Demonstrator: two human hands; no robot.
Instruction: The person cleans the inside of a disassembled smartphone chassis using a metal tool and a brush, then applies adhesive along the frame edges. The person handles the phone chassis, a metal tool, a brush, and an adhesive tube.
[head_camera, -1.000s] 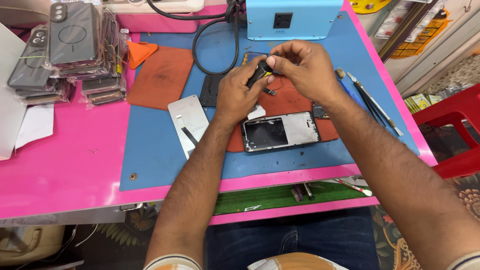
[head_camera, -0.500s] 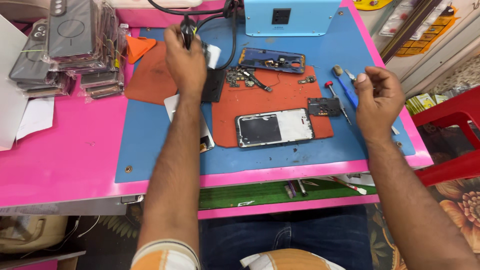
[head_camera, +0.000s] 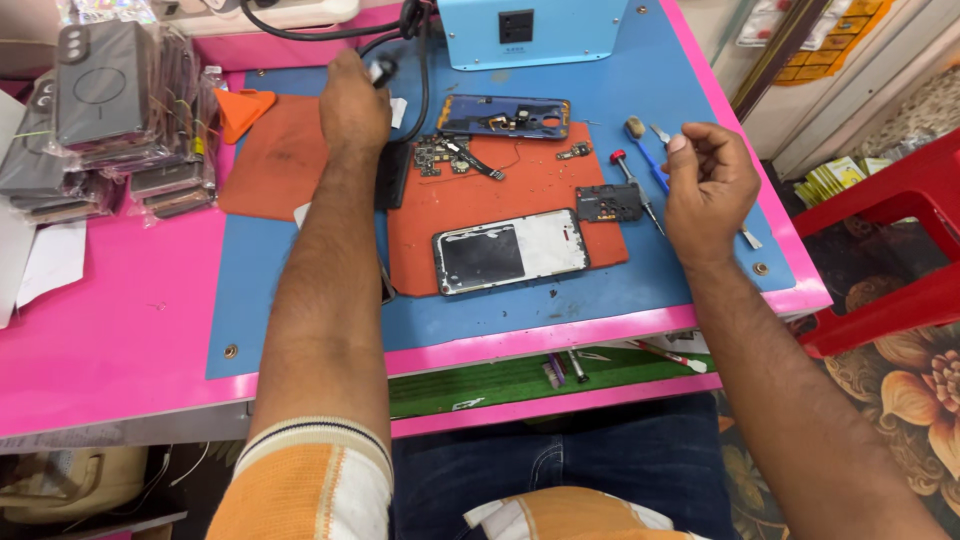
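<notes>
Small black tool (head_camera: 381, 70): light, rigid, likely slippery; being pinched at its body by left hand (head_camera: 352, 108). Right hand (head_camera: 710, 180) curling loosely, apparently holding nothing.

My left arm is stretched far forward, almost straight, and my left hand (head_camera: 352, 108) shows its back to me, with the fingers curled closed around something small and dark. My right arm is bent at my side. My right hand (head_camera: 712, 178) is raised, the fingers loosely curled, thumb touching the forefinger.
</notes>
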